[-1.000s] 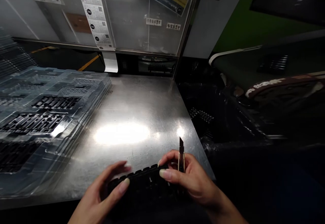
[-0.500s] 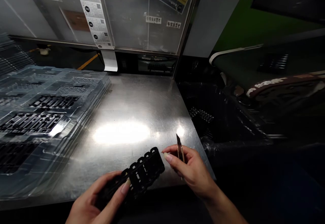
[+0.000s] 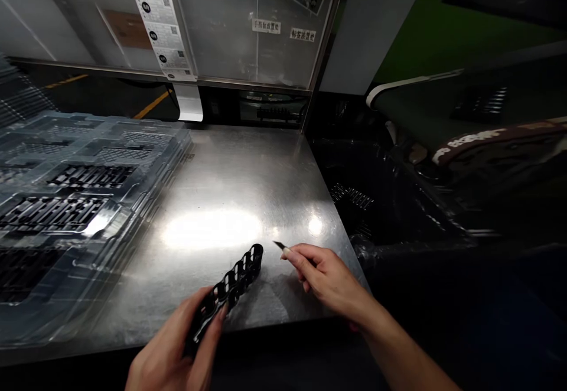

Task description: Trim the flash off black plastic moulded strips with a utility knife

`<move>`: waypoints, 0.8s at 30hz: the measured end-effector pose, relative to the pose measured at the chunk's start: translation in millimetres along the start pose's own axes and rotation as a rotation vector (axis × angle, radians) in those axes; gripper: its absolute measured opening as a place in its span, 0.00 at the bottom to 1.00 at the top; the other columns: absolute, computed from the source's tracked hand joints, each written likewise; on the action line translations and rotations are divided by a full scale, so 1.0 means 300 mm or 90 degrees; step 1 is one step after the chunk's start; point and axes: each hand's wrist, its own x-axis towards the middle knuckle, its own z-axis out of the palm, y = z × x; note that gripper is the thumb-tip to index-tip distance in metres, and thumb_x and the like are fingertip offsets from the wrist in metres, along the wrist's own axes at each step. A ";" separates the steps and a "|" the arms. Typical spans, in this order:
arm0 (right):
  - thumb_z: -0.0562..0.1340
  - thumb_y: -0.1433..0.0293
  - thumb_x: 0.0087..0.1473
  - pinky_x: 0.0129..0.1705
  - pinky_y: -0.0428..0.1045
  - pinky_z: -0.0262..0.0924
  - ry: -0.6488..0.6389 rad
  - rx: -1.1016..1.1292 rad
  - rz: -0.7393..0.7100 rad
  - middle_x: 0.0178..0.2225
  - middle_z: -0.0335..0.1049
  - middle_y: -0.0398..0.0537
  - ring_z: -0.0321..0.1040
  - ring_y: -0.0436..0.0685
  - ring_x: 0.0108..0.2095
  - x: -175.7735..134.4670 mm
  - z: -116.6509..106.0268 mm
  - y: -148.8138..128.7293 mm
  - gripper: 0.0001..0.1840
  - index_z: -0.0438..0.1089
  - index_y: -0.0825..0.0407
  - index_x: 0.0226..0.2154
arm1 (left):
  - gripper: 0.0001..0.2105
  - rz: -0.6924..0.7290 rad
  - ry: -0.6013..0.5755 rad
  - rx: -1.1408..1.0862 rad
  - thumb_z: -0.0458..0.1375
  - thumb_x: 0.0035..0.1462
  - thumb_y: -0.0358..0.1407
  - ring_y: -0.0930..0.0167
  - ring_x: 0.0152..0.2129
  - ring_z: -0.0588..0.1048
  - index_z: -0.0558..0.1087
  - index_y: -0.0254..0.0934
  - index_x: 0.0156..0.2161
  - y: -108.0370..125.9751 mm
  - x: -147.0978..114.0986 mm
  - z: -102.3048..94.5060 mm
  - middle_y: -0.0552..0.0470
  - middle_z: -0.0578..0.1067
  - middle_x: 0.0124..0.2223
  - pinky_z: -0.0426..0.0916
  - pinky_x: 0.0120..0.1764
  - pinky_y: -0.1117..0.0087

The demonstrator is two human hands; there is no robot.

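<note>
Between the thumb and fingers of my left hand (image 3: 177, 344) is a black plastic part (image 3: 237, 276) with a row of rounded openings, tilted up on its edge above the front of the metal table. My right hand (image 3: 321, 273) grips a slim knife (image 3: 280, 245), its dark pointed blade sticking out to the left. A short gap separates the blade tip from the far end of the part. Most of the knife's handle is hidden inside my right fingers.
Stacked clear plastic trays (image 3: 146, 202) holding black parts (image 3: 91, 175) stand on the left of the metal table (image 3: 248, 166). Beyond the table's right edge, a dark lined bin (image 3: 398, 214) contains similar parts (image 3: 352, 196). A transparent panel (image 3: 221, 36) with labels rises behind.
The black part has been turned onto its edge by my left hand. In my right hand, the knife has swung from upright to pointing left towards the part.
</note>
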 end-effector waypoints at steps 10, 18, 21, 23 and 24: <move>0.55 0.57 0.72 0.31 0.49 0.49 -0.090 -0.231 -0.107 0.24 0.66 0.40 0.60 0.52 0.27 0.159 -0.092 -0.051 0.23 0.68 0.50 0.27 | 0.16 0.113 -0.044 0.093 0.57 0.67 0.48 0.67 0.29 0.86 0.73 0.44 0.54 0.004 0.045 -0.028 0.53 0.86 0.41 0.78 0.39 0.75; 0.57 0.56 0.70 0.30 0.48 0.47 -0.187 -0.330 -0.154 0.23 0.66 0.40 0.59 0.51 0.25 0.246 -0.126 -0.050 0.24 0.71 0.51 0.27 | 0.14 0.090 -0.048 0.085 0.56 0.67 0.49 0.72 0.16 0.78 0.74 0.46 0.50 0.023 0.063 -0.033 0.56 0.86 0.37 0.73 0.24 0.76; 0.53 0.56 0.73 0.32 0.48 0.49 -0.174 -0.339 -0.169 0.27 0.70 0.42 0.62 0.51 0.28 0.252 -0.133 -0.057 0.23 0.72 0.51 0.31 | 0.15 0.086 -0.031 0.067 0.55 0.67 0.50 0.74 0.12 0.74 0.76 0.44 0.48 0.035 0.074 -0.039 0.56 0.86 0.35 0.67 0.16 0.75; 0.53 0.57 0.72 0.31 0.48 0.48 -0.182 -0.350 -0.181 0.26 0.69 0.41 0.61 0.51 0.27 0.257 -0.131 -0.062 0.23 0.71 0.50 0.30 | 0.14 0.088 -0.026 0.060 0.55 0.67 0.50 0.73 0.16 0.79 0.76 0.44 0.47 0.038 0.079 -0.041 0.56 0.86 0.35 0.66 0.16 0.76; 0.54 0.57 0.72 0.31 0.48 0.48 -0.190 -0.358 -0.186 0.25 0.68 0.40 0.60 0.51 0.27 0.259 -0.129 -0.064 0.23 0.70 0.50 0.29 | 0.14 0.087 -0.025 0.057 0.56 0.66 0.50 0.72 0.20 0.82 0.76 0.45 0.47 0.038 0.081 -0.041 0.56 0.86 0.35 0.66 0.16 0.77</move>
